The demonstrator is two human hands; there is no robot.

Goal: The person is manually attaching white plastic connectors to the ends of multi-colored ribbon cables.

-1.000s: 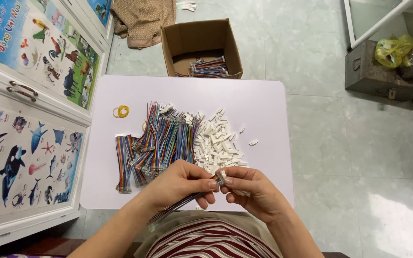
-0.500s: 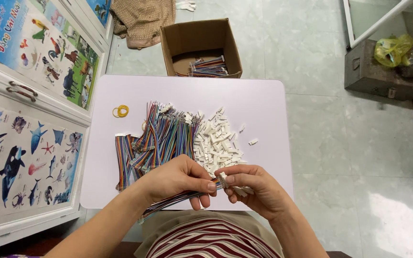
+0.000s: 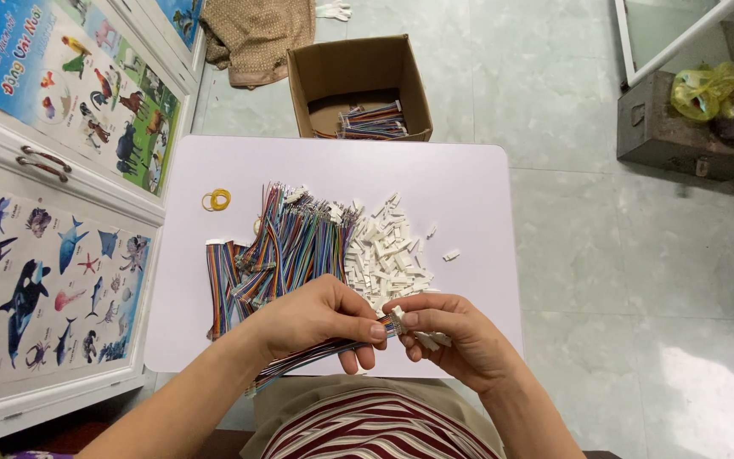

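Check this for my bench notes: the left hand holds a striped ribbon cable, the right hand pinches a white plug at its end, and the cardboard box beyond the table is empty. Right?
Not quite. The head view shows the cardboard box holding a bundle of striped cables, so it is not empty. The rest stands: the left hand holds the ribbon cable, and the right hand pinches the white plug at its end.

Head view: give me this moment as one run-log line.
left hand: grips ribbon cable | right hand: pinches white connector at cable end | table: cable pile, connector pile
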